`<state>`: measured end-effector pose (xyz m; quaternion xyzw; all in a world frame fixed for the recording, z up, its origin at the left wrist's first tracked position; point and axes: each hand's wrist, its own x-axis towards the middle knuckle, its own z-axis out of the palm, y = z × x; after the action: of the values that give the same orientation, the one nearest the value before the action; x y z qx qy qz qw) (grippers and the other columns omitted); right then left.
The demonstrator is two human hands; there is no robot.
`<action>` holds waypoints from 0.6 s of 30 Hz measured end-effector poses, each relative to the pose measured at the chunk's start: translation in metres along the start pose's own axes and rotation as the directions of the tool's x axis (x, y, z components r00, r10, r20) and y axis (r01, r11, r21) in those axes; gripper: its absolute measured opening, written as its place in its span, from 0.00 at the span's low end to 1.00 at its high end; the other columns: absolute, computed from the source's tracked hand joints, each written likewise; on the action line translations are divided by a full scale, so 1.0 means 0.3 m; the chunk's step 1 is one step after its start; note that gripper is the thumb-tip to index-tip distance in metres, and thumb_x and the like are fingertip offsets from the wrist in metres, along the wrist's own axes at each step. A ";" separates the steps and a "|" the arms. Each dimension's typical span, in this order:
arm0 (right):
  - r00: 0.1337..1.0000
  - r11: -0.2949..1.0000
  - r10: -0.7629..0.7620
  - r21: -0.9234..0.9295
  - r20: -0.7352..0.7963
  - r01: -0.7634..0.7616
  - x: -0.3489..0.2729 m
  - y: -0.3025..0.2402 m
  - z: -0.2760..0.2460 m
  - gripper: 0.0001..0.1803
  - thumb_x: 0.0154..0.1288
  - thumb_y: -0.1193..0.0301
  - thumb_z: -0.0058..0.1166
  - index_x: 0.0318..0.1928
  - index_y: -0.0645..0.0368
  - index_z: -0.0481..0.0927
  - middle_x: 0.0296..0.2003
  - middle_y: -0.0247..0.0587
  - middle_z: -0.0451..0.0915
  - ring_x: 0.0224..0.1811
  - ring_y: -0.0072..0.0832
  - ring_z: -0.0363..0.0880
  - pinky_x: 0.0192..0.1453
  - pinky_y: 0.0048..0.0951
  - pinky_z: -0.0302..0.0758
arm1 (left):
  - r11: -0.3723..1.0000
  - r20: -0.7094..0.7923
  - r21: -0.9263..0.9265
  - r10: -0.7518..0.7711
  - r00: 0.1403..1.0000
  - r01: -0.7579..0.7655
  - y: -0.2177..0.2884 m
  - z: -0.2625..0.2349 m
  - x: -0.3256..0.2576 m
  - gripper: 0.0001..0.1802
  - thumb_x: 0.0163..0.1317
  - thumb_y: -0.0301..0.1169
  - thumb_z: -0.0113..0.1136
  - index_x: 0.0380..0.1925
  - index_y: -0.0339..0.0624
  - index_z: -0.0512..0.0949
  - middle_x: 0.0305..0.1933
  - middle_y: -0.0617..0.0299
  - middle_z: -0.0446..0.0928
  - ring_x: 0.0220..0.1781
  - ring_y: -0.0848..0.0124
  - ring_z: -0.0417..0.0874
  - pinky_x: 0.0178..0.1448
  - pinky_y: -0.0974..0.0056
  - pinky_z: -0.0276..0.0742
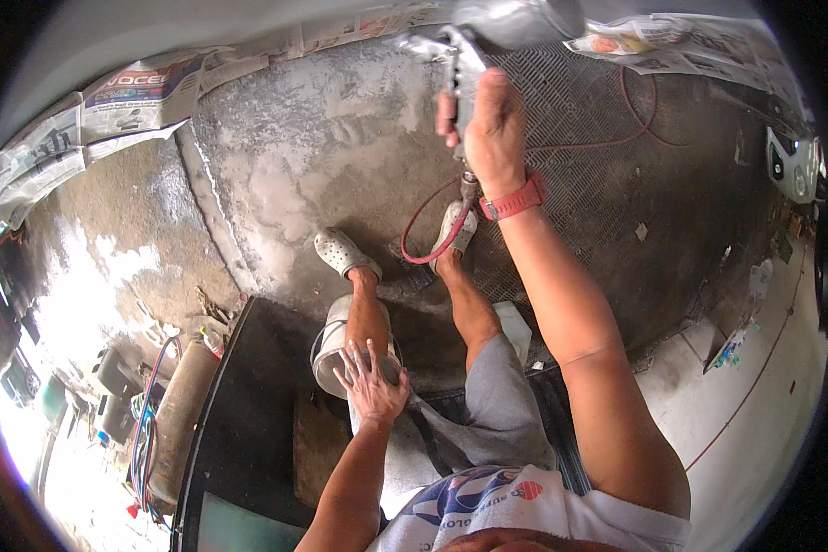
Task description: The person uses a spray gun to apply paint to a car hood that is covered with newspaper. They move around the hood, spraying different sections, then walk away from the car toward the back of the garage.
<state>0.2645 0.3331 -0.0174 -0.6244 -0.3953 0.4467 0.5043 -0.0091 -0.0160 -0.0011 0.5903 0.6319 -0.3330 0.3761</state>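
Observation:
Raised far in front of me, my right hand is wrapped round the handle of a metal spray gun, whose cup-like top is blurred. A red hose joins the bottom of the handle and loops down beside my right shoe. There is a red watch on that wrist. My left hand holds nothing; its fingers are spread over my left leg near the knee. Behind that leg, partly hidden, stands a pale bucket.
Newspaper sheets hang along the edge of a pale grey surface ahead. The hose trails across the stained floor to the right. A dark curved panel and a long rusty cylinder with coloured hoses lie at left.

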 end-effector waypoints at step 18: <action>0.628 0.988 -0.045 -0.127 -0.777 -0.087 0.081 -0.123 -0.576 0.37 0.83 0.37 0.28 0.43 0.63 0.69 0.25 0.38 0.76 0.20 0.28 0.74 0.22 0.28 0.70 | 0.997 -0.002 0.040 0.060 0.998 -0.059 -0.017 -0.018 -0.009 0.56 0.67 0.61 0.54 0.84 0.40 0.46 0.87 0.38 0.40 0.88 0.40 0.38 0.87 0.35 0.30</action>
<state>0.4353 0.3150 0.0310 -0.7970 -0.1646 0.1080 0.5709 -0.0144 -0.0131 0.0038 0.6169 0.6079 -0.3332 0.3727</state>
